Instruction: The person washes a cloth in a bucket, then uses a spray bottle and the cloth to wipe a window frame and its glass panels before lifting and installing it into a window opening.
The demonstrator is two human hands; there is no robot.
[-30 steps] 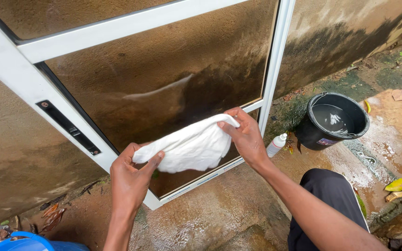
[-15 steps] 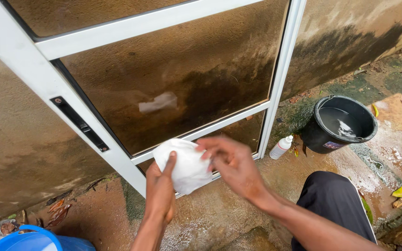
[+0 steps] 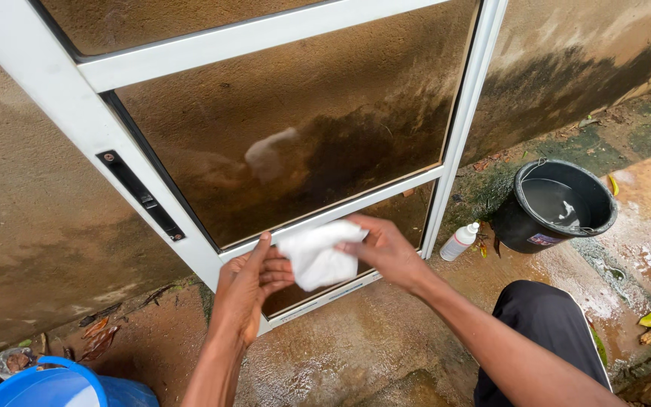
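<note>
A folded white cloth (image 3: 316, 257) sits between my two hands in front of the lower part of a white-framed glass door (image 3: 295, 128). My left hand (image 3: 248, 285) touches the cloth's left edge with its fingers spread. My right hand (image 3: 380, 249) grips the cloth's right side from above. The cloth's reflection shows as a pale patch in the brown-tinted glass.
A black bucket (image 3: 522, 222) holding water stands on the wet ground at the right, with a small white bottle (image 3: 459, 241) beside it by the door frame. A blue basin (image 3: 47, 387) is at the bottom left. My dark-trousered knee (image 3: 540, 324) is at the lower right.
The cloth was stretched out wide between both hands, then got bunched up into a small wad. The view has shifted a little to the left and the hands have come closer together.
</note>
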